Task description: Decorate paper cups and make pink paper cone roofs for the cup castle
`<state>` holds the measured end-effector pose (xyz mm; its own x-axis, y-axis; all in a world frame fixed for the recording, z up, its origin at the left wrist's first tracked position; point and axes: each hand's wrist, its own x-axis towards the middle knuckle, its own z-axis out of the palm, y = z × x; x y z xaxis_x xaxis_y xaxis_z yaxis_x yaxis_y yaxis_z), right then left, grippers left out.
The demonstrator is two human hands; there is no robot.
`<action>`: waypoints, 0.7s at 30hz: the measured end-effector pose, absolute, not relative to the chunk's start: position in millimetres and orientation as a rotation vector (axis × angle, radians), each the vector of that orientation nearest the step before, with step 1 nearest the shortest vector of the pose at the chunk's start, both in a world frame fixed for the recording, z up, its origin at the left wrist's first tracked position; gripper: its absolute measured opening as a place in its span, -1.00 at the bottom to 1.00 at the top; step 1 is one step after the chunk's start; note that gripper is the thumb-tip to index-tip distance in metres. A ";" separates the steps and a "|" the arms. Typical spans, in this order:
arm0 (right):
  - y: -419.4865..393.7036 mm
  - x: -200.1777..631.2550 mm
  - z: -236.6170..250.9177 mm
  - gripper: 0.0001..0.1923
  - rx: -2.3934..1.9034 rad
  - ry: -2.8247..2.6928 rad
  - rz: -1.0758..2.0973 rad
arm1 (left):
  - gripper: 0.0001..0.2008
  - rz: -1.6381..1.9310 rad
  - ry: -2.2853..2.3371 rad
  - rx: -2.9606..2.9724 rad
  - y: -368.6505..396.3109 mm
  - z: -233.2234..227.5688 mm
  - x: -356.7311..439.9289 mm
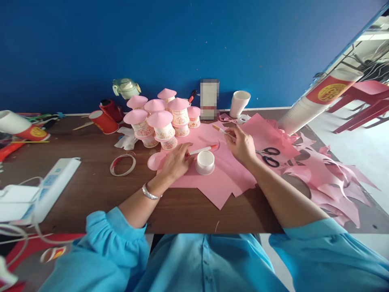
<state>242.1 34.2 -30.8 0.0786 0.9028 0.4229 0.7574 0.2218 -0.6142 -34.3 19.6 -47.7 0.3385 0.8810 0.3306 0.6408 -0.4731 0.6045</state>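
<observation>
My right hand (243, 144) is closed around a white marker with an orange end (223, 132), held above the pink paper (240, 172). My left hand (178, 161) has its thumb and fingers at one end of a white marker with red ends (203, 150), which lies low over the paper. Just right of that hand stands a small white paper cup piece (206, 162). A pink paper disc or cone (156, 161) lies partly under the left hand. Behind it stand several little cup houses (161, 125) with pink cone roofs and drawn patterns.
Black-handled scissors (270, 157) and pink paper scraps (328, 182) lie at the right, near a long stack of paper cups (322, 99). A tape roll (122, 165) and a power strip (53, 188) are at the left. A phone (209, 99) leans on the blue wall.
</observation>
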 end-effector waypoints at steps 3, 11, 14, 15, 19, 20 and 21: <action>31.7 233.7 -26.5 -0.75 -1.269 -1.427 0.723 | -0.69 0.864 1.353 2.295 19.9 -46.5 -35.1; 25.7 222.7 -17.5 -0.64 -0.983 -1.242 1.128 | -0.71 0.944 1.306 2.370 18.1 -41.4 -36.3; 24.3 222.2 -15.9 -0.61 -1.040 -1.407 1.178 | -0.54 1.141 1.227 2.392 17.5 -39.5 -34.5; 23.6 221.5 -15.6 -0.60 -1.063 -1.464 1.193 | -0.52 1.185 1.194 2.400 17.4 -39.1 -33.6; 21.8 219.3 -15.4 -0.60 -1.108 -1.539 1.306 | -0.71 1.232 1.040 2.471 16.5 -37.3 -30.4; 22.0 219.5 -15.7 -0.59 -1.095 -1.505 1.347 | -0.77 1.242 1.016 2.480 16.1 -36.3 -29.9; 22.4 219.8 -16.0 -0.58 -1.067 -1.442 1.390 | -0.81 1.254 1.005 2.477 15.7 -35.2 -29.5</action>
<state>219.8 22.4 -16.0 -0.2801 0.9599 0.0131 0.0224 0.0202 -0.9995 -29.5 15.7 -35.2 0.4130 0.6458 0.6421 0.4863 -0.7525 0.4441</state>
